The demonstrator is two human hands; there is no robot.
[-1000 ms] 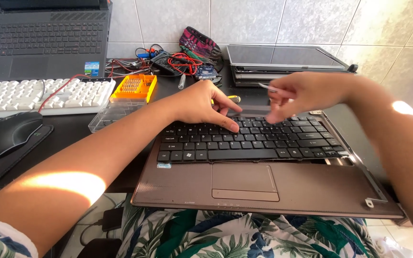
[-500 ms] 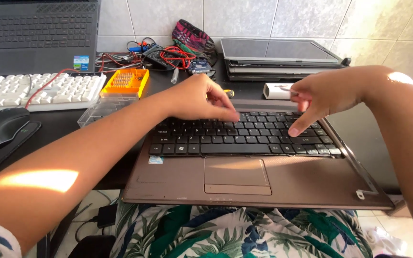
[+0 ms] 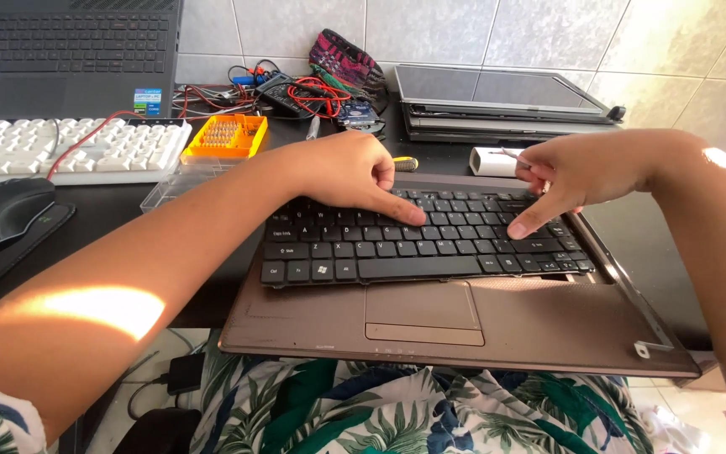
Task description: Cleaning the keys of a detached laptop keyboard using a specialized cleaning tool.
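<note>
Left hand: I see my left hand (image 3: 348, 174) resting on the far rows of the black keyboard (image 3: 422, 240), fingers curled loosely, index finger stretched out and pressing the keys; it grips nothing.
Right hand: my right hand (image 3: 586, 172) is half closed, index finger pointing down on the keys at the right side; a thin metal tool (image 3: 514, 155) stands out from the pinched fingers.
Keyboard: it lies in the brown laptop base (image 3: 464, 324), near me, on my lap; its right end seems a little lifted, I cannot tell surely.
Orange case: the open orange case (image 3: 225, 137), far left, holds rows of small screwdriver bits.
Clear lid: the clear lid (image 3: 174, 183) is just beside it, nearer to me; I cannot tell its content.
White keyboard: the white keyboard (image 3: 69, 151) is at the far left.
</note>
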